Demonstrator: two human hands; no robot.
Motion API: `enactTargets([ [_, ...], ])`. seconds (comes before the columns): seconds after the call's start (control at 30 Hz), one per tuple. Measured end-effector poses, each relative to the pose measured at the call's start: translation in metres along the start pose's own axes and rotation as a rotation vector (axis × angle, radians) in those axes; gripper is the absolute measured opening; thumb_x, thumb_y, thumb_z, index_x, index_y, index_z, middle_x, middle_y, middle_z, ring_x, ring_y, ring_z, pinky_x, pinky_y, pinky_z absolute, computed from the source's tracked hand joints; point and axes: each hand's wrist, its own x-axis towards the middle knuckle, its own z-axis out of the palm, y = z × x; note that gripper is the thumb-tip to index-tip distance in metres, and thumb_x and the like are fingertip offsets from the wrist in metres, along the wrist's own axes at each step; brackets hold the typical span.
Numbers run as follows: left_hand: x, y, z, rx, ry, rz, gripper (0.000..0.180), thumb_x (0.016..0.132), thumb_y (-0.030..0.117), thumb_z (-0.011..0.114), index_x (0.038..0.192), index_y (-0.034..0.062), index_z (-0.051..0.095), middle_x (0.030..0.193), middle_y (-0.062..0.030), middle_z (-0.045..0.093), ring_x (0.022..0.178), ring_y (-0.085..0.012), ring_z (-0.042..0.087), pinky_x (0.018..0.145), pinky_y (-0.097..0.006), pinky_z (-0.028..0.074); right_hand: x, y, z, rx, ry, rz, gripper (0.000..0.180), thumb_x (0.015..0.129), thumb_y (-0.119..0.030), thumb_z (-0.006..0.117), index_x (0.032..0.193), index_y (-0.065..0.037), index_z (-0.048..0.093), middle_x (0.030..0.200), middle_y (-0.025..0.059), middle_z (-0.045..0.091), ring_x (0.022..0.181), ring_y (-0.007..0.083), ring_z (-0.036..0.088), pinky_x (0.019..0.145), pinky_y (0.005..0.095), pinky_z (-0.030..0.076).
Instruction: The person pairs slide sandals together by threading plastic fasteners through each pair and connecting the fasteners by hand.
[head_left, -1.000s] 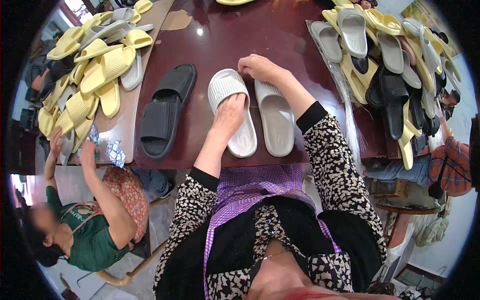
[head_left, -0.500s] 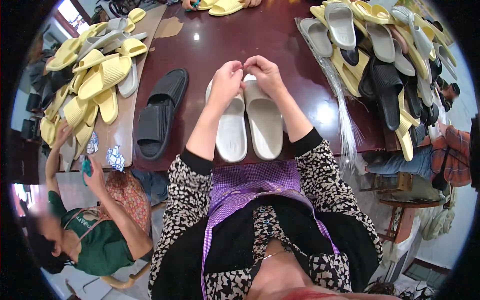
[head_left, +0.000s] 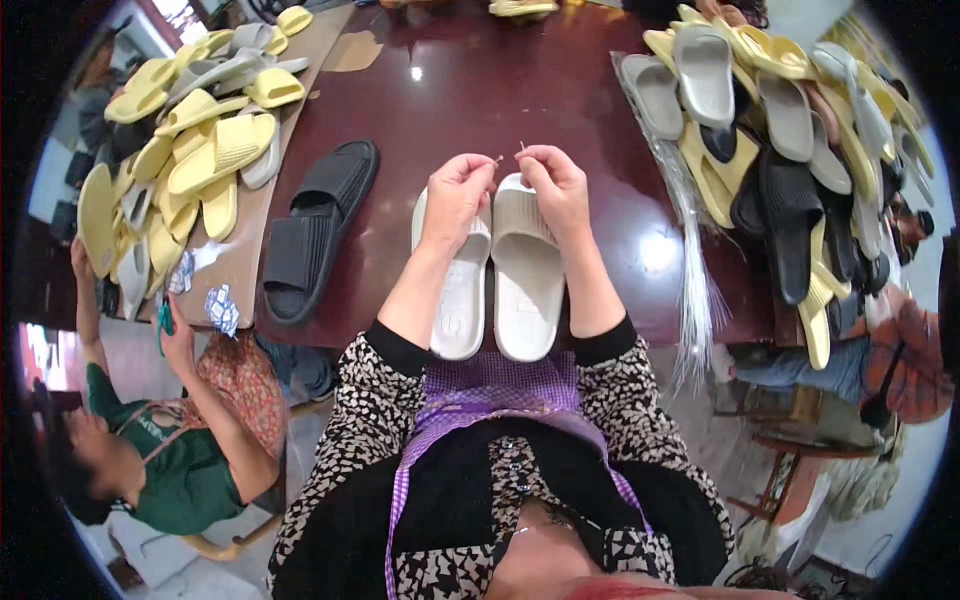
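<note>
Two pale grey slide sandals lie side by side at the near table edge, the left slide and the right slide, toes pointing away from me. Above their toe ends I hold both hands close together but apart. My left hand is closed in a pinch, with a tiny thing showing at its fingertips. Likewise pinched, my right hand has a thin, small bit sticking up from its fingertips. Both bits are too small to name. A pair of black slides lies to the left, one overlapping the other.
Yellow and grey slides are heaped on cardboard at the left. Another mixed pile stands at the right, beside a bundle of clear strands hanging off the dark red table. A co-worker with green-handled scissors sits at the left.
My hands have drawn apart at the fingertips. The co-worker at the left now has a yellow slide raised at the pile's near side. The view has shifted slightly.
</note>
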Motion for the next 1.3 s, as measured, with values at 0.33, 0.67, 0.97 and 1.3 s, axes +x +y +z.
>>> enactTargets([
  [0.33,-0.0002,0.0004,0.0002,-0.123,0.031,0.085,0.007,0.085,0.007,0.063,0.091,0.0037,0.065,0.074,0.0004,0.063,0.056,-0.0022,0.050,0.049,-0.016,0.037,-0.0013,-0.0002,0.0016,-0.588,0.009,-0.356,0.006,0.075,-0.006,0.066,0.081,-0.006,0.067,0.073,0.0027,0.065,0.071,0.0129,0.053,0.067,0.0269,0.044],
  [0.67,-0.0034,-0.0041,0.0055,0.000,0.082,0.170,0.005,0.086,0.007,0.064,0.090,0.0049,0.065,0.071,0.0016,0.062,0.055,-0.0015,0.052,0.046,-0.015,0.035,-0.0038,-0.0053,0.0024,-0.690,-0.024,-0.413,0.006,0.072,-0.006,0.067,0.078,-0.008,0.068,0.067,0.0013,0.062,0.067,0.0147,0.051,0.067,0.0286,0.042],
  [0.97,-0.0057,-0.0016,0.0032,0.001,0.066,0.166,0.005,0.085,0.006,0.064,0.088,0.0035,0.065,0.073,0.0029,0.061,0.059,-0.0023,0.053,0.052,-0.017,0.044,-0.0040,-0.0063,0.0042,-0.703,-0.012,-0.416,0.005,0.072,-0.007,0.068,0.077,-0.008,0.068,0.066,0.0006,0.062,0.066,0.0145,0.051,0.068,0.0286,0.042],
  [1.3,-0.0057,-0.0029,0.0041,0.060,0.099,0.183,0.004,0.085,0.006,0.064,0.088,0.0038,0.065,0.071,0.0033,0.060,0.059,-0.0016,0.052,0.052,-0.017,0.045,-0.0033,-0.0057,0.0037,-0.696,-0.021,-0.418,0.005,0.072,-0.007,0.067,0.076,-0.009,0.067,0.065,0.0005,0.062,0.065,0.0144,0.051,0.069,0.0286,0.042],
])
